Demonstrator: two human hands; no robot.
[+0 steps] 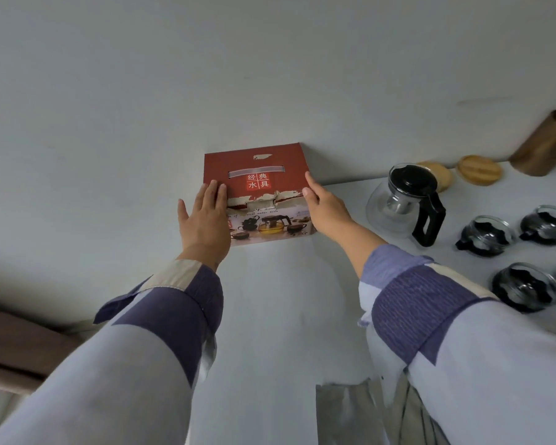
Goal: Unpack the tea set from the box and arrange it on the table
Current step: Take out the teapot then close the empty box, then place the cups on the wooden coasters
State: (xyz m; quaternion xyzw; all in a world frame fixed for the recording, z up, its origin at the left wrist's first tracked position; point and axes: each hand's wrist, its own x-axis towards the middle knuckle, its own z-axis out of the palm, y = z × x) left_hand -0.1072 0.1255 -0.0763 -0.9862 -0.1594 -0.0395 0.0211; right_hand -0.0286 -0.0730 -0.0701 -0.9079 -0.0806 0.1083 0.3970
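Note:
The red tea set box (pixel 264 168) stands on the white table (pixel 270 300) against the wall, its lid flaps down and torn along the front. My left hand (pixel 206 220) lies flat against the box's left side, fingers on the top edge. My right hand (pixel 323 208) presses its right side. To the right stand a glass teapot (pixel 402 203) with a black lid and handle, and several glass cups with black trim: (pixel 487 236), (pixel 546 224), (pixel 525 287).
Two round wooden coasters (pixel 479 170) lie behind the teapot, next to a brass-coloured canister (pixel 546 142) by the wall. A silvery foil bag (pixel 366 412) lies at the table's near edge. A brown wooden piece (pixel 16 345) shows at the lower left.

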